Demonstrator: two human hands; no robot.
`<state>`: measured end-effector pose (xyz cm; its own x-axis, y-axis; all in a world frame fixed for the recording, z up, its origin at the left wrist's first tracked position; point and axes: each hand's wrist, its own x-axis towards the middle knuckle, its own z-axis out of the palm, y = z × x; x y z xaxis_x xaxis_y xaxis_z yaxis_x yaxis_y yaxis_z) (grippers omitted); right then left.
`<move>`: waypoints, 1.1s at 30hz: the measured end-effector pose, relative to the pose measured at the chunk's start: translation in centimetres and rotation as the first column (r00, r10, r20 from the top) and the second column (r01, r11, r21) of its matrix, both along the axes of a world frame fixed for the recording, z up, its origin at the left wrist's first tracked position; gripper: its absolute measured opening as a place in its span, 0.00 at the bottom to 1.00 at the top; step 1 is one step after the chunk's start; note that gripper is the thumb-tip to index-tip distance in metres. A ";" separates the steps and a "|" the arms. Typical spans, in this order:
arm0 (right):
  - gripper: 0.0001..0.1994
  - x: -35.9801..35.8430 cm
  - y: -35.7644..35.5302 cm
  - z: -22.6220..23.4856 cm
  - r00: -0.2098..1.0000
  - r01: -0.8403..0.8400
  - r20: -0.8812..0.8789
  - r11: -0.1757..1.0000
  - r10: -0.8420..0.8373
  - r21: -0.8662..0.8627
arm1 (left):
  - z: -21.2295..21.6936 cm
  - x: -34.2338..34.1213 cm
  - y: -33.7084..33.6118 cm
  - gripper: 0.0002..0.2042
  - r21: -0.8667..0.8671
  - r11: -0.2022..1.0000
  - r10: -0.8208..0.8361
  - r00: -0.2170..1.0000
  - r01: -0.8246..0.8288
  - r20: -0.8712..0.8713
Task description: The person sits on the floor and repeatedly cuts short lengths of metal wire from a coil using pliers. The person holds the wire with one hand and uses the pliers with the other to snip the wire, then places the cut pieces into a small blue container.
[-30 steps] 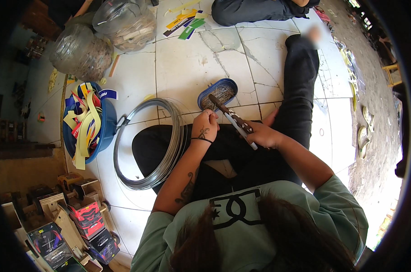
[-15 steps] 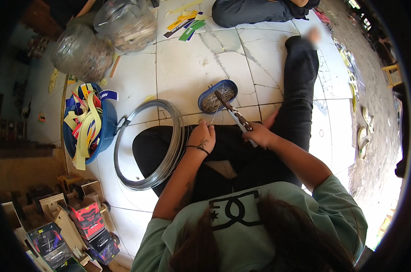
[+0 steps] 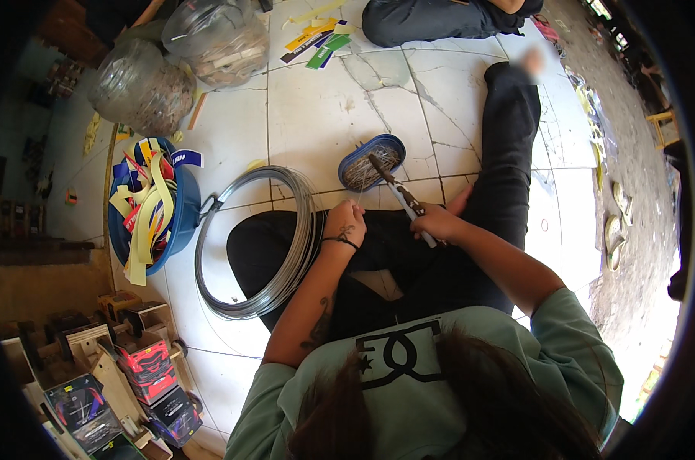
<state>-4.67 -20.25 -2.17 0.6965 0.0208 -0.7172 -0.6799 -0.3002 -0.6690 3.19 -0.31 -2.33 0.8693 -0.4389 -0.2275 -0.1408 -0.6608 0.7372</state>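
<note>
My left hand (image 3: pixel 344 222) is closed in a pinch on a thin wire (image 3: pixel 363 188), which rises from the fingers toward a small blue oval tray (image 3: pixel 397 143). My right hand (image 3: pixel 434 221) grips a long two-armed metal hand tool (image 3: pixel 396 188), one arm dark and worn, the other silvery. Whether it is pliers or snips I cannot tell. Its far end lies over the tray's right side, above many short cut wire pieces (image 3: pixel 363 170). A coil of grey wire (image 3: pixel 209 264) rests left of my left arm, partly over my bent knee.
At the left stands a blue basin (image 3: pixel 185 222) full of coloured strips. Two clear bags (image 3: pixel 144 90) of scraps sit beyond it. Printed strips (image 3: pixel 317 42) lie far ahead near another person's leg (image 3: pixel 432 21). Wooden toy vehicles (image 3: pixel 95 349) crowd the lower left. Sandals (image 3: pixel 616 230) lie at right.
The view has shifted very slightly. My left hand has turned a little at the wire, while the tool in my right hand stays nearly in place over the tray.
</note>
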 end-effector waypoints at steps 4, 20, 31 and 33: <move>0.26 -1.5 -0.7 1.4 0.999 0.051 -0.004 0.915 -0.054 0.401 | 1.6 0.0 0.3 0.11 -0.167 0.980 0.079 0.983 -0.107 -0.166; 0.19 -1.3 0.9 3.6 0.979 -0.159 0.152 0.979 0.139 0.127 | 2.1 -0.2 0.3 0.10 -0.248 0.965 0.044 0.981 -0.090 -0.187; 0.24 -1.3 0.8 3.9 0.972 -0.217 0.135 0.957 0.193 0.194 | 2.1 -0.2 0.2 0.10 -0.243 0.964 0.062 0.982 -0.104 -0.176; 0.24 -1.3 0.8 3.9 0.966 -0.232 0.153 0.957 0.206 0.174 | 2.0 -0.1 0.2 0.10 -0.250 0.961 0.072 0.981 -0.116 -0.180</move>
<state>-5.94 -19.42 1.74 0.7478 0.3098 -0.5873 -0.5135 -0.2908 -0.8073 3.06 -0.10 -0.31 0.8684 -0.4203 -0.2632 0.0529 -0.4492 0.8919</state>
